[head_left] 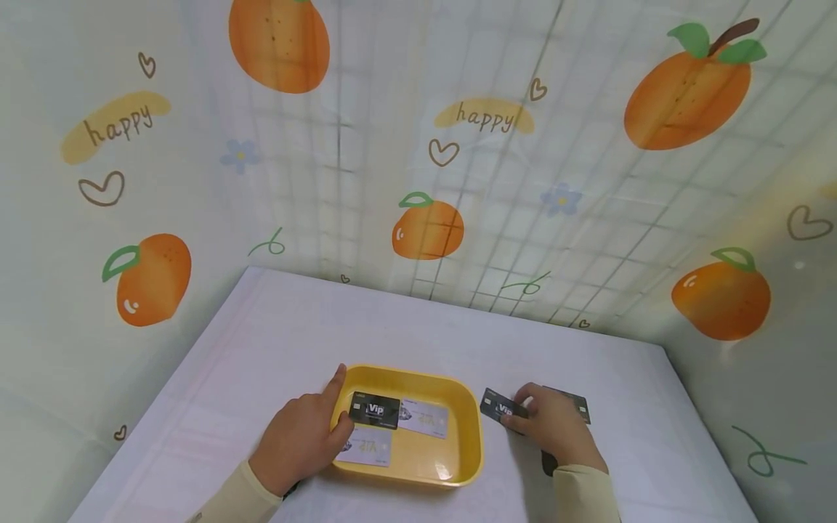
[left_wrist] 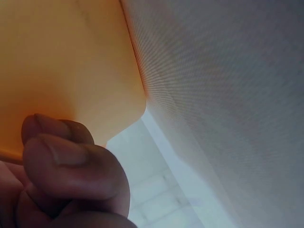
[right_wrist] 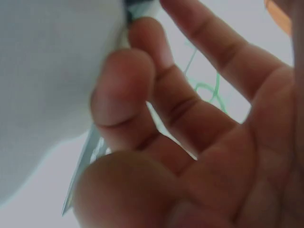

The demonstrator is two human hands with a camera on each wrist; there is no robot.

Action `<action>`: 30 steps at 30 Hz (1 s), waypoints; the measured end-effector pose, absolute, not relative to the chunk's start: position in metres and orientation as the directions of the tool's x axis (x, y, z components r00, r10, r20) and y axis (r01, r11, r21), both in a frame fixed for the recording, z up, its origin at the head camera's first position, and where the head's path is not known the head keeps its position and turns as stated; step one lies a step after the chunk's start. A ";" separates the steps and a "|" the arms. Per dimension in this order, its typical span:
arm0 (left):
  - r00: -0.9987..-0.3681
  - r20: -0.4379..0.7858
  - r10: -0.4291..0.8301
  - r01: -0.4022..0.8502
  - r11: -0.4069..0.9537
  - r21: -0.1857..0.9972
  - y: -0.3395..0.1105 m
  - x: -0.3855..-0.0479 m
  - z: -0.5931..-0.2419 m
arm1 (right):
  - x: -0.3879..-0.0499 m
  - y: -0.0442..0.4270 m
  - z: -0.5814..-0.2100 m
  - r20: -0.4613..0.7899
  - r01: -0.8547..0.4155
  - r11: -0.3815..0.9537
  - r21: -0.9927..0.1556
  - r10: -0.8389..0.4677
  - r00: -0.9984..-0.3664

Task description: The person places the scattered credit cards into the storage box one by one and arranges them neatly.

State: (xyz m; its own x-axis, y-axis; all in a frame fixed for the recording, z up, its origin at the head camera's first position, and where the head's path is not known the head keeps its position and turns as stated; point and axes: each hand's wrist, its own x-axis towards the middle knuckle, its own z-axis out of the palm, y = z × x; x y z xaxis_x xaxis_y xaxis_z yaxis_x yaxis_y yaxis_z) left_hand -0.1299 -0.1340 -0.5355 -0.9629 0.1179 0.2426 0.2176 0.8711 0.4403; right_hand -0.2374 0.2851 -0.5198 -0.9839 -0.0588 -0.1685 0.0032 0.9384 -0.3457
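A yellow plastic tray [head_left: 474, 443] stands on the white tabletop. My left hand [head_left: 302, 434] grips its left side, thumb over the rim; in the left wrist view curled fingers [left_wrist: 76, 166] lie against the tray's outer wall. One black VIP card [head_left: 384, 408] lies in the tray, overlapping a pale VIP card [head_left: 428, 419], with another pale card [head_left: 368, 448] nearer me. Right of the tray, my right hand [head_left: 556, 421] pinches a black VIP card [head_left: 495, 405] between thumb and fingers. In the right wrist view that card [right_wrist: 81, 166] shows edge-on, mostly hidden.
Another black card [head_left: 578, 407] lies partly behind my right hand. A dark object [head_left: 548, 465] shows beside the right wrist, and a dark edge [head_left: 291, 491] peeks out under the left wrist. Behind the table [head_left: 314, 312] hangs a printed curtain [head_left: 373, 131] with orange fruit pictures.
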 end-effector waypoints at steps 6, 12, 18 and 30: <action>-0.962 0.242 0.124 0.224 0.866 0.447 -0.134 -0.130 -0.537 | -0.238 0.281 -0.519 -0.183 -0.004 0.943 -0.333 -0.068 -0.981; -0.957 0.259 0.132 0.236 0.872 0.429 -0.134 -0.131 -0.538 | -0.240 0.294 -0.522 -0.224 0.052 0.935 -0.351 -0.029 -0.974; -0.960 0.248 0.126 0.228 0.867 0.444 -0.134 -0.130 -0.537 | -0.242 0.297 -0.523 -0.222 0.024 0.929 -0.370 -0.063 -0.973; -0.964 0.235 0.122 0.219 0.865 0.452 -0.134 -0.130 -0.538 | -0.240 0.293 -0.524 -0.214 0.046 0.897 -0.440 -0.055 -0.975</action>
